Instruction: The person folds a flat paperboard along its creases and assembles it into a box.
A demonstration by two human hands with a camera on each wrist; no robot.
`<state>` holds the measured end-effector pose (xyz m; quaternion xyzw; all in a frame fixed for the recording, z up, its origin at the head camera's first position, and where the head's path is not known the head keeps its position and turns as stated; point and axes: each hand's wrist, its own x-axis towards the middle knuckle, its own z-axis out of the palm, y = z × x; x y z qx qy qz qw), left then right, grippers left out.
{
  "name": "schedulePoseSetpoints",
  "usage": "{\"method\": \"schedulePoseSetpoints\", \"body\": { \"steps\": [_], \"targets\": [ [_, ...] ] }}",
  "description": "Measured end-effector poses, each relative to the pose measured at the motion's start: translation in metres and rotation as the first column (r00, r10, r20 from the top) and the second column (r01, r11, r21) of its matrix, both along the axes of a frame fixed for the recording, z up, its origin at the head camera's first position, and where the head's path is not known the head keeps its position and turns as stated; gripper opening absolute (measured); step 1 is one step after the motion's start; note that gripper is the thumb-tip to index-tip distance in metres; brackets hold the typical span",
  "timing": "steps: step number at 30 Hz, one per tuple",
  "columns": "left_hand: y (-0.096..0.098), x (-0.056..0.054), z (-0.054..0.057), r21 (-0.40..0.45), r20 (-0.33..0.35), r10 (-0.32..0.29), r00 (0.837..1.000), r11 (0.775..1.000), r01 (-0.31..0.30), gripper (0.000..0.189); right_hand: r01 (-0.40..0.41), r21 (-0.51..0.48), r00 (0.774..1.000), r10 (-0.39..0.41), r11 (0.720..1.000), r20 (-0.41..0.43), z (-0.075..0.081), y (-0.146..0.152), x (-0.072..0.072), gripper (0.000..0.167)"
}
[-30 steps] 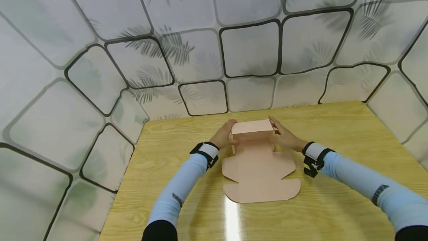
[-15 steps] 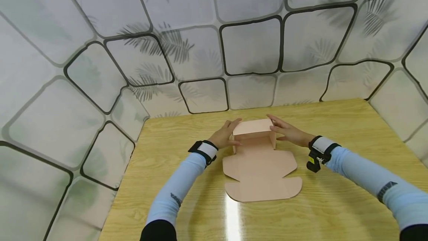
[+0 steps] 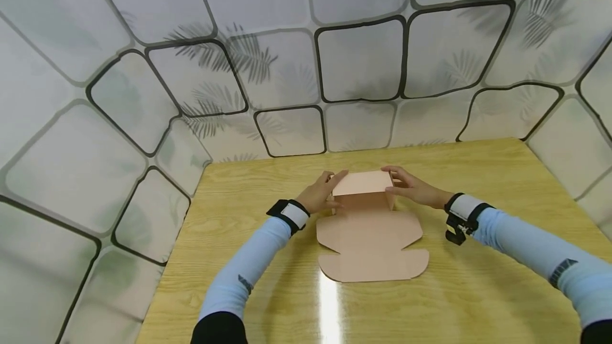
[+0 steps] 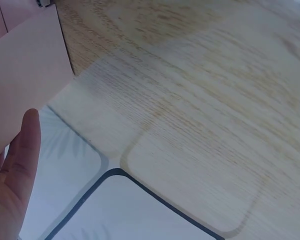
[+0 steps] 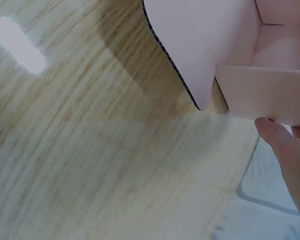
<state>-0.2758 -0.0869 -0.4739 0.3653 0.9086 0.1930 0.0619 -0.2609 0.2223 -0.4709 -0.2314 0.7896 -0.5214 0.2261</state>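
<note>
The pale pinkish-brown cardboard box blank [image 3: 368,232] lies around the middle of the wood-grained yellow tabletop [image 3: 248,185], its far end raised between the two hands. The folding looks partly done: at that end a flat top panel [image 3: 363,183] sits above upright walls, making a shallow hollow that faces the person. The nearer half remains flat — the wide middle section with its angled side flaps, and the rounded front strip [image 3: 373,266] closest to the person, both without a raised fold. By that measure the shaping seems well short of complete.

The left hand [image 3: 316,195] pinches the raised end's left side, its fingers parted, one over the top and another lower by the side wall. The right hand [image 3: 418,190] holds the opposite side, thumb and fingers set apart around the upper corner; how hard either hand presses, I cannot tell.

The back of the raised end is hidden from the head view, as are whatever tabs or slots may lie there. The left wrist view cuts off most of that hand, and in the right wrist view the fingers beyond the cardboard edge are mostly concealed.
</note>
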Motion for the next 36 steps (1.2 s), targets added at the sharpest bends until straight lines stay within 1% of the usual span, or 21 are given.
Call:
{"method": "schedulePoseSetpoints", "body": {
  "steps": [3,5,6,7,8,10,12,13,14,15,16,18,20,23,25,26,28,30,33,35,36],
  "targets": [
    [-0.001,-0.002,0.002,-0.005,0.046,0.013,0.999,1.000,-0.013,0.084,0.013,0.037,0.997,-0.010,0.999,-0.070,0.000,-0.003,-0.002,0.061],
    [-0.001,-0.004,0.004,0.003,0.101,0.024,0.995,1.000,-0.024,0.082,0.045,0.081,0.984,-0.030,0.996,-0.178,0.000,-0.006,-0.004,0.058],
    [0.000,-0.005,0.004,0.004,0.129,0.028,0.991,1.000,-0.029,0.081,0.062,0.106,0.967,-0.033,0.992,-0.252,0.000,-0.009,-0.005,0.055],
    [0.000,-0.006,0.005,0.010,0.164,0.032,0.986,0.999,-0.034,0.080,0.074,0.133,0.939,-0.024,0.988,-0.342,0.000,-0.012,-0.006,0.052],
    [0.000,-0.007,0.007,0.014,0.196,0.036,0.980,0.999,-0.039,0.080,0.077,0.164,0.900,0.002,0.984,-0.435,0.001,-0.015,-0.006,0.049],
    [0.001,-0.009,0.009,0.012,0.249,0.036,0.968,0.999,-0.040,0.079,0.077,0.216,0.789,0.073,0.973,-0.610,0.003,-0.022,-0.009,0.043],
    [0.002,-0.012,0.012,-0.001,0.289,0.035,0.957,0.999,-0.037,0.080,0.063,0.250,0.678,0.142,0.966,-0.721,0.007,-0.029,-0.012,0.037],
    [0.002,-0.013,0.014,-0.007,0.303,0.037,0.952,0.999,-0.037,0.079,0.055,0.266,0.633,0.172,0.963,-0.755,0.009,-0.033,-0.014,0.035],
    [0.002,-0.014,0.015,-0.013,0.312,0.039,0.949,0.999,-0.036,0.078,0.047,0.275,0.611,0.190,0.960,-0.768,0.011,-0.037,-0.016,0.033],
    [0.001,-0.015,0.017,-0.019,0.320,0.043,0.946,0.999,-0.039,0.077,0.043,0.277,0.606,0.195,0.960,-0.771,0.013,-0.040,-0.018,0.031],
    [0.001,-0.016,0.019,-0.026,0.326,0.050,0.944,0.999,-0.044,0.077,0.047,0.279,0.611,0.193,0.959,-0.768,0.014,-0.042,-0.020,0.028],
    [0.001,-0.016,0.025,-0.035,0.328,0.067,0.942,0.998,-0.058,0.076,0.046,0.271,0.647,0.178,0.962,-0.742,0.017,-0.046,-0.024,0.025],
    [0.003,-0.012,0.034,-0.044,0.292,0.074,0.953,0.997,-0.064,0.076,0.051,0.264,0.685,0.159,0.963,-0.711,0.018,-0.048,-0.029,0.024],
    [0.009,0.002,0.051,-0.083,0.166,0.030,0.986,0.996,-0.016,0.080,0.063,0.268,0.711,0.145,0.962,-0.689,0.017,-0.048,-0.036,0.024],
    [0.014,0.017,0.062,-0.153,0.066,-0.041,0.997,0.987,0.051,0.085,0.072,0.290,0.722,0.151,0.954,-0.675,0.016,-0.047,-0.040,0.025],
    [0.016,0.027,0.067,-0.204,0.026,-0.087,0.996,0.975,0.091,0.087,0.072,0.303,0.726,0.158,0.950,-0.669,0.016,-0.046,-0.041,0.027],
    [0.019,0.047,0.072,-0.309,-0.011,-0.183,0.983,0.936,0.171,0.093,0.072,0.335,0.747,0.172,0.939,-0.642,0.015,-0.044,-0.043,0.029],
    [0.021,0.068,0.072,-0.438,-0.020,-0.286,0.958,0.864,0.249,0.102,0.057,0.356,0.781,0.180,0.933,-0.597,0.012,-0.041,-0.044,0.031],
    [0.022,0.094,0.068,-0.543,0.043,-0.381,0.924,0.767,0.342,0.112,0.033,0.372,0.828,0.183,0.928,-0.530,0.007,-0.036,-0.045,0.032],
    [0.022,0.106,0.066,-0.569,0.084,-0.420,0.904,0.724,0.389,0.115,0.022,0.376,0.851,0.180,0.926,-0.493,0.003,-0.032,-0.047,0.033],
    [0.022,0.110,0.065,-0.566,0.097,-0.430,0.898,0.718,0.405,0.114,0.020,0.377,0.859,0.177,0.926,-0.481,0.001,-0.031,-0.047,0.033]
  ]
}}
